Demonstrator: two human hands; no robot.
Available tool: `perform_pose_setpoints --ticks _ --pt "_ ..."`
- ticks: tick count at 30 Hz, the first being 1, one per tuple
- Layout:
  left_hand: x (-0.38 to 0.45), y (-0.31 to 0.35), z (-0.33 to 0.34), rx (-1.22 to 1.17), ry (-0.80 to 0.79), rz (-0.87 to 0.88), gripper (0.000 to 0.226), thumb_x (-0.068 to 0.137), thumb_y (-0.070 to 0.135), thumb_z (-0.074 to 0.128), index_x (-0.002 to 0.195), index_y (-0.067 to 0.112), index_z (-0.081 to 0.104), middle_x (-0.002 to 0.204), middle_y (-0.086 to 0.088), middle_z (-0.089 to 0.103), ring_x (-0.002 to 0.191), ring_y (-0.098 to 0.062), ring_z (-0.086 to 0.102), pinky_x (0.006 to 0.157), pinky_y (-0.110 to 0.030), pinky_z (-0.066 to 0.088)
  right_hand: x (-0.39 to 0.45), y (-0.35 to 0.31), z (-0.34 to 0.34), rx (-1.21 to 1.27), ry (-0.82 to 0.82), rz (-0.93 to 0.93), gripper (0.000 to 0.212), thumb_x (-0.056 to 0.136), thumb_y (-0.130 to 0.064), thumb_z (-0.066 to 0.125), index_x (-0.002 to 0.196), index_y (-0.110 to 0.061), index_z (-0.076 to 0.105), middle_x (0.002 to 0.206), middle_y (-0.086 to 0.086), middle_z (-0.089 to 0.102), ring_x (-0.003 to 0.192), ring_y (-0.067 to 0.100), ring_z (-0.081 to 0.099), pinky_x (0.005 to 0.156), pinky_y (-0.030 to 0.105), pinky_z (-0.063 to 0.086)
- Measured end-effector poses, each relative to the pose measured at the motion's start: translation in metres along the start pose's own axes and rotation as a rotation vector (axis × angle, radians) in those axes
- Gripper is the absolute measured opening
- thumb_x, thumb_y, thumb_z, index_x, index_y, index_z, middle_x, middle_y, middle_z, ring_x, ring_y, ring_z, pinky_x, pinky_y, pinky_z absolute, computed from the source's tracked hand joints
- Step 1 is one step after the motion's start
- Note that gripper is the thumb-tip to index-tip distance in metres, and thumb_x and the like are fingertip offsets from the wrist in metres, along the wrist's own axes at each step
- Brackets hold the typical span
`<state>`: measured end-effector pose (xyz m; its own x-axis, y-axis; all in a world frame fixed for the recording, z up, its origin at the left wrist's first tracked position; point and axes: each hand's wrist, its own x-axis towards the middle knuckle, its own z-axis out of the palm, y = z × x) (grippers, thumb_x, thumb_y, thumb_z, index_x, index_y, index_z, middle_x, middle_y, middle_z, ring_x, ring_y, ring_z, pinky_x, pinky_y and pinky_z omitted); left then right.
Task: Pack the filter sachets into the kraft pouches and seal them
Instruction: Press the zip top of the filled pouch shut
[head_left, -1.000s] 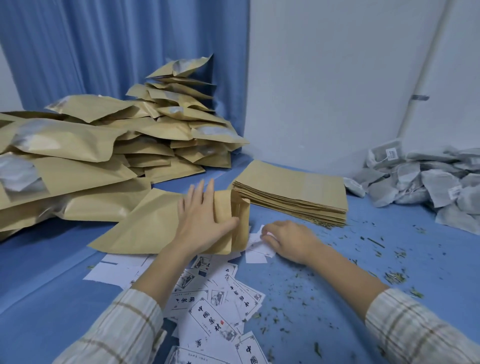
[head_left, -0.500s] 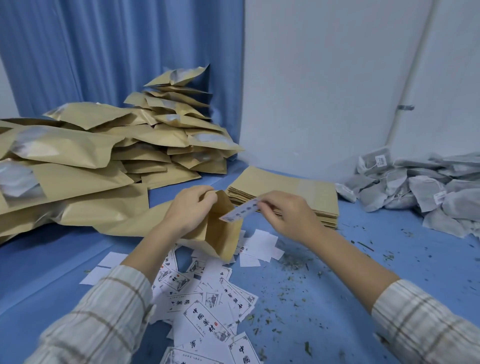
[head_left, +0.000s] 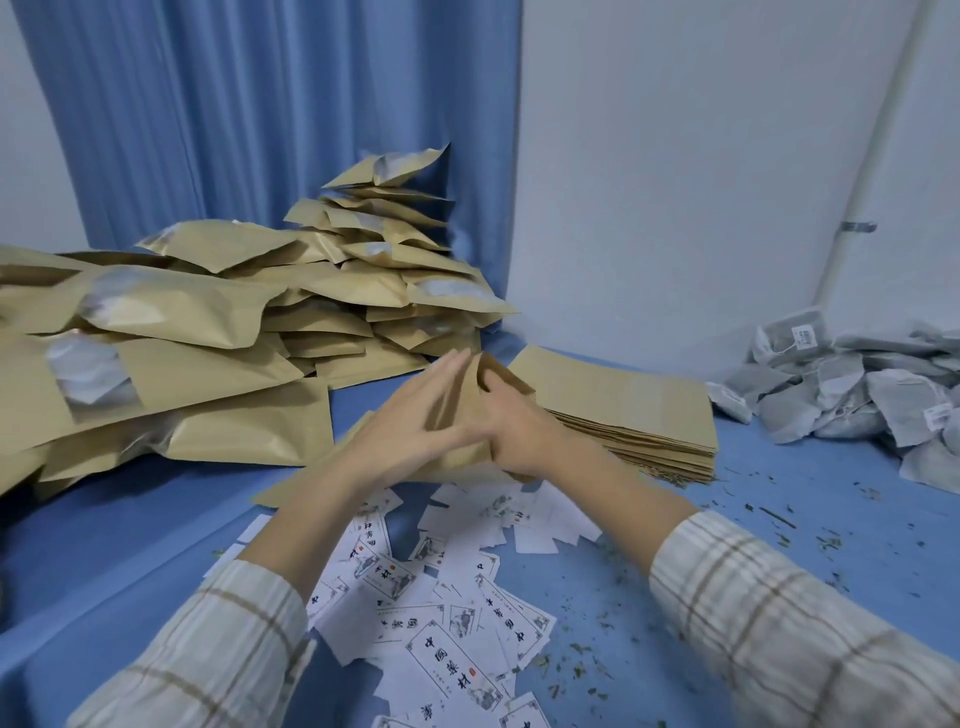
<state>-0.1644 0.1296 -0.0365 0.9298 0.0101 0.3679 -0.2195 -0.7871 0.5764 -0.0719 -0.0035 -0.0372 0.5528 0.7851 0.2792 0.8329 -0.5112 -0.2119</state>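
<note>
Your left hand (head_left: 410, 436) lies with straight fingers flat against the open kraft pouch (head_left: 462, 415), while your right hand (head_left: 511, 426) reaches into its mouth, fingers hidden, so I cannot tell what they grasp. Left of your fingers, many filled pouches (head_left: 218, 332) are stacked; right of them wait flat pouches (head_left: 618, 400) and, farther right, unpacked filter sachets (head_left: 852, 389).

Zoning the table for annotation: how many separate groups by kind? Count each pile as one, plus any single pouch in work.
Heap of filled kraft pouches: 1
Stack of flat empty kraft pouches: 1
Single open kraft pouch in work: 1
Heap of filter sachets: 1
Scatter of printed paper slips: 1
Total: 5
</note>
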Motion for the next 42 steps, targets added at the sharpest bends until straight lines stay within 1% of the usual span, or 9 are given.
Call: perform_pose_setpoints --ticks 4,10,13,17,22,27,32,36,42 --pt "-0.007 0.009 -0.014 0.011 0.029 0.167 0.089 0.068 0.067 0.064 0.144 0.051 0.019 0.143 0.046 0.009 0.129 0.027 0.007 0.096 0.006 0.010 0.015 0.000 -0.033 0.043 0.096 0.036 0.047 0.083 -0.015 0.055 0.129 -0.009 0.042 0.127 0.014 0.043 0.114 0.030 0.047 0.094 0.042 0.043" --pt "0.017 0.023 -0.011 -0.143 0.494 0.128 0.039 0.089 0.023 0.064 0.124 0.040 0.057 0.102 0.040 0.057 0.098 0.017 0.050 0.080 -0.001 0.035 0.021 -0.004 -0.085 0.204 0.242 0.089 0.073 0.080 -0.050 0.063 0.139 -0.018 0.033 0.136 0.006 0.045 0.118 0.022 0.045 0.087 0.025 0.038" --pt "0.031 0.034 -0.011 -0.311 0.606 0.072 0.020 0.089 0.019 0.064 0.107 0.028 0.068 0.073 0.031 0.061 0.076 0.019 0.052 0.067 0.000 0.034 0.012 -0.002 -0.106 0.185 0.304 0.065 0.053 0.086 -0.046 0.059 0.130 -0.021 0.047 0.124 0.002 0.057 0.105 0.017 0.052 0.075 0.017 0.033" --pt "0.039 0.049 -0.025 -0.553 0.595 0.099 0.017 0.092 0.016 0.059 0.107 0.020 0.067 0.094 0.015 0.069 0.083 0.010 0.060 0.076 -0.007 0.044 -0.010 0.012 -0.137 0.051 0.341 -0.063 0.039 0.095 -0.047 0.042 0.089 -0.024 0.073 0.089 -0.008 0.068 0.091 0.010 0.056 0.079 0.023 0.038" --pt "0.040 0.062 -0.044 -0.677 0.567 0.097 0.013 0.095 0.019 0.055 0.095 0.024 0.067 0.085 0.013 0.072 0.082 -0.001 0.065 0.075 -0.017 0.051 -0.037 0.037 -0.176 0.193 0.405 -0.096 0.033 0.087 -0.055 0.042 0.085 -0.039 0.070 0.123 -0.017 0.053 0.121 0.004 0.039 0.103 0.025 0.025" --pt "0.047 0.079 -0.046 -0.738 0.479 0.112 0.016 0.096 0.016 0.052 0.099 0.010 0.066 0.081 0.009 0.073 0.074 -0.003 0.067 0.067 -0.017 0.054 -0.051 0.045 -0.195 0.405 0.177 -0.080 0.039 0.058 -0.053 0.077 0.081 -0.023 0.067 0.090 -0.005 0.070 0.084 0.011 0.064 0.082 0.030 0.052" --pt "0.054 0.078 -0.046 -0.770 0.597 -0.008 0.020 0.096 0.025 0.054 0.096 0.013 0.069 0.085 0.006 0.070 0.078 -0.008 0.063 0.074 -0.026 0.050 -0.052 0.061 -0.199 0.442 0.406 0.022 0.040 0.050 -0.051 0.081 0.054 -0.020 0.055 0.047 -0.014 0.047 0.049 0.002 0.040 0.045 0.012 0.028" --pt "0.057 0.069 -0.036 -0.794 0.624 -0.044 0.016 0.092 0.022 0.060 0.078 0.023 0.067 0.067 0.022 0.068 0.063 0.010 0.060 0.061 -0.008 0.048 -0.063 0.080 -0.196 0.472 0.448 0.100 0.032 0.058 -0.037 0.084 0.061 -0.018 0.060 0.053 -0.006 0.047 0.053 0.005 0.042 0.049 0.013 0.033" --pt "0.069 0.068 -0.011 -0.838 0.631 -0.137 0.039 0.090 0.015 0.063 0.055 0.030 0.069 0.058 0.022 0.064 0.063 0.004 0.059 0.063 -0.009 0.045 -0.067 0.095 -0.177 0.460 0.500 0.225 0.024 0.062 -0.036 0.083 0.078 -0.027 0.067 0.064 -0.001 0.048 0.066 0.011 0.047 0.062 0.025 0.040"
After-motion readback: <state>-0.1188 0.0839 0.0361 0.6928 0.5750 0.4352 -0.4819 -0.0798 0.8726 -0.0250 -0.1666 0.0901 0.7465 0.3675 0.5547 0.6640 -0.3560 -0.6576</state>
